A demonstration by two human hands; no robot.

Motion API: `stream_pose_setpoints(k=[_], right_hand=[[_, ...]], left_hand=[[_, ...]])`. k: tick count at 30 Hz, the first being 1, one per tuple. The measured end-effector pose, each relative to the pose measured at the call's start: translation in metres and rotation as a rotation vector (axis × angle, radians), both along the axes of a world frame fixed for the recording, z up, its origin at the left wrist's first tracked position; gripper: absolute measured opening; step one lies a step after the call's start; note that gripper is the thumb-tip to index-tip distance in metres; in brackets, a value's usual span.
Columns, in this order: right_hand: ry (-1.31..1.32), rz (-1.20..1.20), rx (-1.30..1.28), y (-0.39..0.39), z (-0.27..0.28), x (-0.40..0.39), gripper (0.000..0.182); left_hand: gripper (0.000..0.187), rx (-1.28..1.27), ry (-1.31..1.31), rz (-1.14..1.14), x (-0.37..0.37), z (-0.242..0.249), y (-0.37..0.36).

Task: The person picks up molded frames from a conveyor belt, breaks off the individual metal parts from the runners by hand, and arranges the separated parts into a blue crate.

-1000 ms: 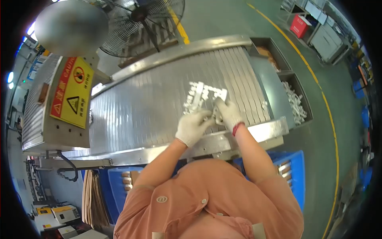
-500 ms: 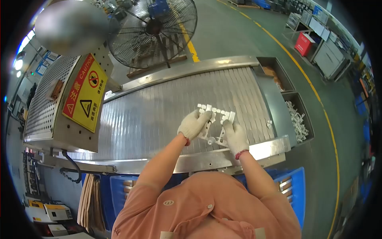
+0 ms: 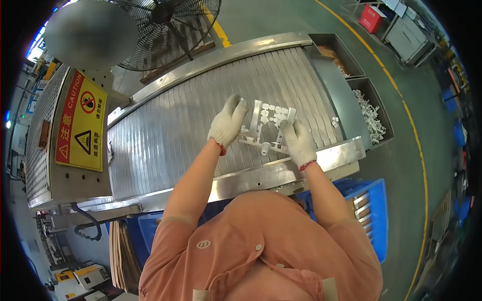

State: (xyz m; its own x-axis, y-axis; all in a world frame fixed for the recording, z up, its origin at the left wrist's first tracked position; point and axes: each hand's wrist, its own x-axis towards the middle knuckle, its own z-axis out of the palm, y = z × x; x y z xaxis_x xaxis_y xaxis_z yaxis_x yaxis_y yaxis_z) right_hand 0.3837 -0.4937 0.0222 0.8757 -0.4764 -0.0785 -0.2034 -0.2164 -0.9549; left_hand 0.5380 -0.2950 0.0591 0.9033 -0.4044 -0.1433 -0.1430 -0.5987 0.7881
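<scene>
My right hand (image 3: pixel 298 142), in a white knit glove, grips the right side of a white plastic sprue frame (image 3: pixel 256 120) over the metal slat conveyor (image 3: pixel 201 100). Small white moulded pieces show between the frame's two upright bars, and a round stub sits at its near edge. My left hand (image 3: pixel 227 122), gloved the same way, is beside the frame's left bar and apart from it. Its thumb and fingers are pinched together; a whitish bit shows at the tips, too small to name. A few loose white pieces (image 3: pixel 335 122) lie on the conveyor's right side.
A metal bin of white plastic scraps (image 3: pixel 369 118) and another bin (image 3: pixel 341 60) stand at the conveyor's right end. On the left is a perforated housing with a caution sign (image 3: pixel 83 120). A large fan (image 3: pixel 165 30) stands behind; a blue crate (image 3: pixel 374 215) is below right.
My left hand has come off the frame and moved left and up. The frame is turned, its bars now upright in view, still in my right hand. The camera view has shifted.
</scene>
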Motion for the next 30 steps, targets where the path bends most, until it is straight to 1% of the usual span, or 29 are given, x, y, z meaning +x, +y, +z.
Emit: stream_pose_setpoints(k=[2, 3, 6, 9, 11, 12, 13, 14, 16, 17, 20, 23, 26, 29, 30], right_hand=[[0.065, 0.072, -0.047, -0.011, -0.004, 0.001, 0.059], [0.034, 0.070, -0.050, -0.010, -0.007, 0.000, 0.059], [-0.048, 0.087, -0.031, -0.012, -0.023, 0.001, 0.061], [-0.075, 0.091, 0.053, -0.015, -0.035, -0.001, 0.059], [-0.071, 0.045, 0.088, -0.007, -0.017, -0.001, 0.058], [0.002, 0.065, 0.028, -0.006, -0.011, -0.002, 0.054], [0.066, 0.084, -0.034, -0.007, -0.005, 0.000, 0.053], [0.126, 0.098, -0.095, -0.008, -0.002, 0.004, 0.054], [0.086, 0.108, -0.101, -0.012, -0.006, 0.009, 0.056], [0.073, 0.116, -0.104, -0.014, -0.008, 0.010, 0.057], [-0.102, 0.091, 0.107, -0.008, 0.008, 0.021, 0.055], [0.037, 0.180, 0.479, -0.019, -0.015, 0.035, 0.060], [0.081, 0.244, 0.639, -0.028, -0.023, 0.034, 0.061], [0.091, 0.295, 0.519, -0.034, -0.063, 0.041, 0.063], [0.098, 0.303, 0.454, -0.034, -0.064, 0.043, 0.065]], left_hand=[[0.080, -0.208, 0.313, -0.116, 0.002, -0.011, -0.008], [0.077, -0.317, 0.469, -0.169, 0.002, -0.013, -0.011], [0.070, -0.341, 0.697, -0.258, 0.002, -0.012, -0.011], [0.071, -0.491, 0.865, -0.281, -0.005, -0.013, -0.010], [0.073, -0.059, 0.344, -0.185, -0.019, 0.024, -0.023], [0.074, 0.153, 0.086, -0.130, -0.026, 0.035, -0.027], [0.076, 0.258, 0.088, -0.119, -0.022, 0.025, -0.024], [0.075, 0.213, 0.132, -0.103, -0.023, 0.024, -0.023], [0.075, 0.128, 0.223, -0.077, -0.034, 0.023, -0.017], [0.074, 0.106, 0.212, -0.053, -0.039, 0.022, -0.015], [0.071, 0.038, 0.175, -0.003, -0.048, 0.015, -0.013], [0.068, -0.012, 0.125, -0.018, -0.049, 0.008, -0.009], [0.067, -0.049, 0.069, -0.043, -0.045, -0.002, -0.001], [0.066, -0.063, 0.014, -0.054, -0.037, -0.021, 0.007], [0.066, -0.052, 0.015, -0.048, -0.036, -0.022, 0.008]])
